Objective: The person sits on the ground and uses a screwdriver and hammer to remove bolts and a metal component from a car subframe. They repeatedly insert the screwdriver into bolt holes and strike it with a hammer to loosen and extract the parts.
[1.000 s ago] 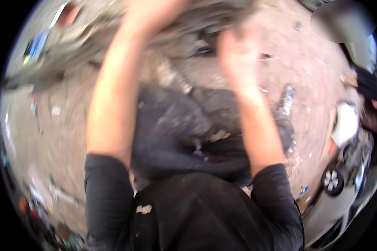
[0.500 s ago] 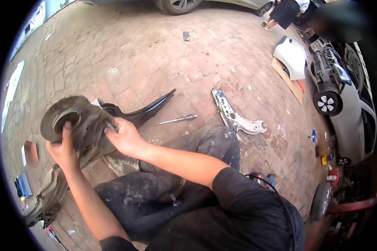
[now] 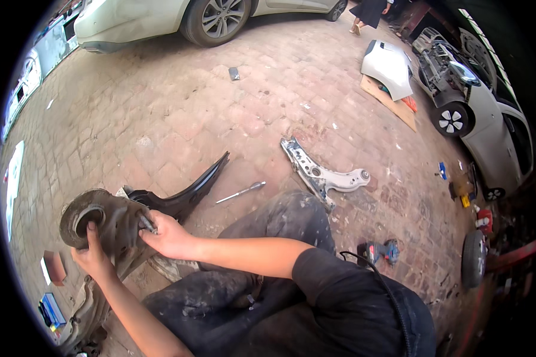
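A large, dirty metal car part [image 3: 127,238], which looks like a subframe, lies at the left with a round cup-shaped end tilted up. Inside that end sits a round bushing [image 3: 88,219]. My left hand [image 3: 95,257] is closed around the rim, its thumb pressed into the bushing's hollow. At the part's other edge, my right hand [image 3: 171,235] pinches a short grey metal pin or bolt [image 3: 146,222]; whether it is loose or fixed in the part cannot be told. Just beyond lies a black curved arm [image 3: 187,196].
On the brick paving rest a metal rod tool [image 3: 240,193], a silver control arm [image 3: 330,177] and a cordless power tool [image 3: 378,252]. A white fender [image 3: 388,66] lies on cardboard. Parked cars [image 3: 217,21] stand around, and a person [image 3: 368,13] is at the back. A small open box [image 3: 53,268] lies left.
My view has tilted up, so the scene sits lower and more of the far car shows. Both hands keep their places on the metal part.
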### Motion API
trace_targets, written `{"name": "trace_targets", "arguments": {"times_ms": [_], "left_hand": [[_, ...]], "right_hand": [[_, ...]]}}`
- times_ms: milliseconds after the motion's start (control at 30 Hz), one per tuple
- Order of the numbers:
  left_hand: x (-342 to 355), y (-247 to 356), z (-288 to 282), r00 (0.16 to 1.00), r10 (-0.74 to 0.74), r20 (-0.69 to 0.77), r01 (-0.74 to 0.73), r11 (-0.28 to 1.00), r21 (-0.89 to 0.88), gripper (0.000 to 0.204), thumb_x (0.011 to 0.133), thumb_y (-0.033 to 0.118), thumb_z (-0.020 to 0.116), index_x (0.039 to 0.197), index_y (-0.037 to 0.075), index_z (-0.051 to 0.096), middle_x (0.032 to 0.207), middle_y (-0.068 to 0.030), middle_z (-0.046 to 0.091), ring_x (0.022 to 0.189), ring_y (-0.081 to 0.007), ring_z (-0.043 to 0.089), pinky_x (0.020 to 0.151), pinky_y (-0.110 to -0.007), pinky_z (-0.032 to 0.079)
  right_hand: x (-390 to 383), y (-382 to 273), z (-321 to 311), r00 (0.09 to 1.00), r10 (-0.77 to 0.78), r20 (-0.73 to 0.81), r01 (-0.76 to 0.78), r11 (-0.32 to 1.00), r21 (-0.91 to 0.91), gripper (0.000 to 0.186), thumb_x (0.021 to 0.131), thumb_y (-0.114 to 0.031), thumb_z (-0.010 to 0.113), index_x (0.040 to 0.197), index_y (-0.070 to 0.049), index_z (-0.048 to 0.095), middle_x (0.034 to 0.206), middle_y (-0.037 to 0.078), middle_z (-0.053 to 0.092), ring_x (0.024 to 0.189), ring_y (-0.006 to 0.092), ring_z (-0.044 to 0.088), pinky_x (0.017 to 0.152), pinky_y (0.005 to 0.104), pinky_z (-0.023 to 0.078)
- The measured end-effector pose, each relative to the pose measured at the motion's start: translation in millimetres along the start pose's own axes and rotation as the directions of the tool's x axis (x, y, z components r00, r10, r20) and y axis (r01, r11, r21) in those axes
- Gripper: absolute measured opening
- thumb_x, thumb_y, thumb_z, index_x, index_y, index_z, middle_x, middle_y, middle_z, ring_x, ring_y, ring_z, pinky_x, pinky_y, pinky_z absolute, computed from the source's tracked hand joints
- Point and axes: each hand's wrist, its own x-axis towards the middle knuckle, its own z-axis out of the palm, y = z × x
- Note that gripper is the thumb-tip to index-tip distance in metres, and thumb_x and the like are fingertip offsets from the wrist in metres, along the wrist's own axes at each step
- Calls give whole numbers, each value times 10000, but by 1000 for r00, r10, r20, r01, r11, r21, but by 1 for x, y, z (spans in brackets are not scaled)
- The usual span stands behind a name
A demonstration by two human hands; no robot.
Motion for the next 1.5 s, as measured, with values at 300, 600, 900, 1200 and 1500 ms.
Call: {"name": "trace_targets", "arguments": {"times_ms": [300, 600, 900, 1200, 1500], "left_hand": [[1, -2, -1, 999, 6, 41, -7, 1000, 10, 394, 932, 262, 733, 1132, -71, 670, 1081, -114, 708, 961, -179, 646, 888, -320, 490], [-1, 0, 3, 999, 20, 31, -19, 999, -33, 363, 934, 253, 732, 1098, -68, 687, 1047, -108, 714, 937, -165, 641, 872, -309, 487], [0, -3, 0, 999, 4, 53, -2, 999, -35, 403, 932, 261, 737, 1149, -70, 660, 1113, -119, 700, 987, -187, 640, 910, -321, 482], [0, -5, -2, 999, 1, 32, -1, 1000, 10, 397, 935, 259, 733, 1153, -64, 657, 1108, -119, 701, 994, -181, 642, 909, -314, 482], [-5, -3, -8, 999, -36, 14, 36, 999, -37, 371, 919, 229, 744, 1134, -68, 686, 1094, -118, 722, 963, -175, 670, 894, -320, 511]], "right_hand": [[-1, -1, 0, 1000, 3, 4, -3, 1000, -13, 273, 925, -111, 629, 1142, 41, 564, 1004, 126, 638, 966, 179, 574, 883, 359, 476], [-1, -5, -3, 999, 27, 28, -25, 997, -75, 268, 920, -79, 615, 1142, 62, 568, 1053, 162, 664, 1021, 184, 596, 932, 362, 476], [1, 6, 0, 999, -39, 3, 39, 997, -65, 296, 921, -124, 628, 1164, 35, 571, 1050, 183, 617, 1005, 259, 604, 901, 385, 471], [-3, -5, -4, 1000, 11, 12, -10, 996, -84, 295, 920, -115, 633, 1167, 38, 585, 1074, 177, 628, 1016, 243, 606, 909, 376, 475], [1, 12, 9, 998, -60, 4, 60, 997, -42, 360, 931, -170, 679, 1216, 28, 584, 1116, 178, 664, 1025, 214, 619, 912, 370, 496]]}}
